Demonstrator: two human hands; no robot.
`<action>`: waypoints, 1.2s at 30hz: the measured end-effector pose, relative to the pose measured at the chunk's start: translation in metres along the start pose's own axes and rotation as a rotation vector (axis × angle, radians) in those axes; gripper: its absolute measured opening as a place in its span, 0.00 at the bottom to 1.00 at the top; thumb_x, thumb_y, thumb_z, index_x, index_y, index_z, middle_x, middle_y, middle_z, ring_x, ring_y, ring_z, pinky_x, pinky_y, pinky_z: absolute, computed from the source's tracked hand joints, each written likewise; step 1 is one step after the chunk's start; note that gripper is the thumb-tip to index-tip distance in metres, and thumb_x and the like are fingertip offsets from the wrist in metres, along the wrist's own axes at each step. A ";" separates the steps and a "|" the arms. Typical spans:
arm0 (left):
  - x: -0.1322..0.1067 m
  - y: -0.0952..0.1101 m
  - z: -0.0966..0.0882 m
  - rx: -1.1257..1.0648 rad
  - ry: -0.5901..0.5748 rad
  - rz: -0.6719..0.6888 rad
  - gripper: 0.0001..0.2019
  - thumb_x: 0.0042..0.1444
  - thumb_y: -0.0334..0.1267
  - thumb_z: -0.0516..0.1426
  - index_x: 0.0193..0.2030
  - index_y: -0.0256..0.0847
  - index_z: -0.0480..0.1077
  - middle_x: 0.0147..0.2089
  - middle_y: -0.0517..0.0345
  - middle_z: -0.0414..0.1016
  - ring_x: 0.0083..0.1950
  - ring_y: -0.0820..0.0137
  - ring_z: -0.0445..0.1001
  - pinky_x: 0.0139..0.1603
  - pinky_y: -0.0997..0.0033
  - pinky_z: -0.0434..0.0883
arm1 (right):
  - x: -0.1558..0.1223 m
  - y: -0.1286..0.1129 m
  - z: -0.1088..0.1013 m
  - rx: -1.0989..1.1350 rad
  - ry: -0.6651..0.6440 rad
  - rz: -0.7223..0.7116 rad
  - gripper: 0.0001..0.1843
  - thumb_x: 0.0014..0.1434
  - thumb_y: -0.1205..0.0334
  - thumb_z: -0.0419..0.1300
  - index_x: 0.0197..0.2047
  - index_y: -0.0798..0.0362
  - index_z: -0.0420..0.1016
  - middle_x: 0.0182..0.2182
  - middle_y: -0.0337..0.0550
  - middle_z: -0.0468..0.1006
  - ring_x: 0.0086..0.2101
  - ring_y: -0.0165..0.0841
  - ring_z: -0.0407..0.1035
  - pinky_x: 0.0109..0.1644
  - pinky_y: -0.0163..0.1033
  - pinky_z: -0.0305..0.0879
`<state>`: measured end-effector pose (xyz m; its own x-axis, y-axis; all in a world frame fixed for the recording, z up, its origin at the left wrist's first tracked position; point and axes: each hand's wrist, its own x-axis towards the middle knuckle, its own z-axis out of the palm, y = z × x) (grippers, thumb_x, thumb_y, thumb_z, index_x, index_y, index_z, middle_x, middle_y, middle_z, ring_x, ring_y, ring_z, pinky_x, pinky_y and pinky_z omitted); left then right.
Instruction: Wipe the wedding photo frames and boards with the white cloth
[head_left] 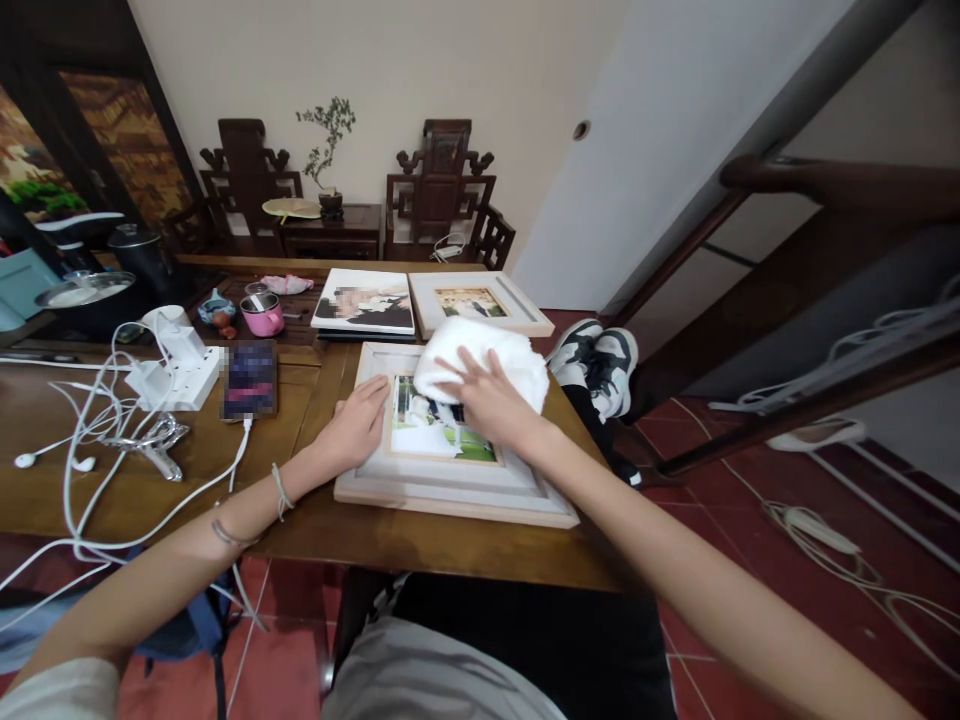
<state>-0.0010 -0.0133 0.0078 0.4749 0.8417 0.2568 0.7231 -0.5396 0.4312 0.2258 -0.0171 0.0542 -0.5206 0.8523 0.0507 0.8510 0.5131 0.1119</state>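
Note:
A pale wooden picture frame (450,500) with a photo on a green lawn lies flat on the table in front of me. At its left side, my left hand (358,425) holds the border, fingers together on top and thumb at the outer edge. A thick, fluffy white cloth (517,365) covers the upper right part of the frame and some of the photo. My right hand (487,390) holds this cloth down against the frame, its fingers spread over the top. The cloth's underside is hidden.
Behind lie a second picture frame (517,315) and a stacked photo panel (367,300). To the left are a power strip (196,378), tangled white cables, a phone (250,380), a silver hair claw (159,445) and a pink cup (262,318). A person's sneakers (600,360) show beyond the table's right edge.

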 end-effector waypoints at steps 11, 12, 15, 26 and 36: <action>0.000 0.001 0.001 0.005 0.022 -0.018 0.22 0.63 0.31 0.43 0.63 0.32 0.61 0.68 0.42 0.60 0.70 0.61 0.56 0.68 0.49 0.58 | -0.066 -0.058 -0.055 0.187 -0.283 -0.198 0.35 0.48 0.81 0.52 0.61 0.56 0.69 0.67 0.53 0.55 0.65 0.53 0.46 0.65 0.64 0.48; 0.000 0.001 0.001 0.007 0.021 -0.018 0.22 0.63 0.31 0.43 0.63 0.32 0.61 0.68 0.42 0.60 0.70 0.61 0.56 0.68 0.49 0.58 | -0.076 -0.064 -0.062 0.235 -0.305 -0.229 0.35 0.48 0.81 0.52 0.60 0.54 0.70 0.67 0.52 0.56 0.65 0.52 0.48 0.65 0.63 0.49; 0.000 0.002 0.000 0.003 0.026 -0.017 0.22 0.62 0.29 0.42 0.62 0.32 0.62 0.67 0.42 0.60 0.70 0.60 0.57 0.68 0.49 0.58 | -0.088 -0.072 -0.066 0.321 -0.305 -0.251 0.36 0.49 0.81 0.51 0.60 0.51 0.70 0.66 0.49 0.57 0.65 0.50 0.49 0.65 0.62 0.50; -0.002 -0.005 0.003 -0.120 0.104 -0.019 0.23 0.68 0.39 0.40 0.68 0.38 0.51 0.71 0.44 0.53 0.72 0.61 0.49 0.70 0.48 0.53 | 0.042 -0.029 -0.002 -0.065 -0.002 -0.046 0.33 0.56 0.80 0.50 0.63 0.54 0.65 0.69 0.48 0.49 0.66 0.56 0.40 0.65 0.67 0.43; -0.004 0.010 -0.005 -0.146 0.064 -0.091 0.26 0.68 0.46 0.39 0.67 0.33 0.54 0.71 0.43 0.52 0.73 0.60 0.47 0.70 0.50 0.50 | -0.056 -0.065 -0.043 0.194 -0.164 -0.328 0.38 0.47 0.83 0.50 0.61 0.54 0.69 0.67 0.50 0.57 0.66 0.52 0.45 0.64 0.64 0.49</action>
<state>0.0017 -0.0217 0.0158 0.3745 0.8889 0.2640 0.6790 -0.4568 0.5747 0.1965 -0.1024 0.0870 -0.7619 0.6370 -0.1169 0.6470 0.7566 -0.0942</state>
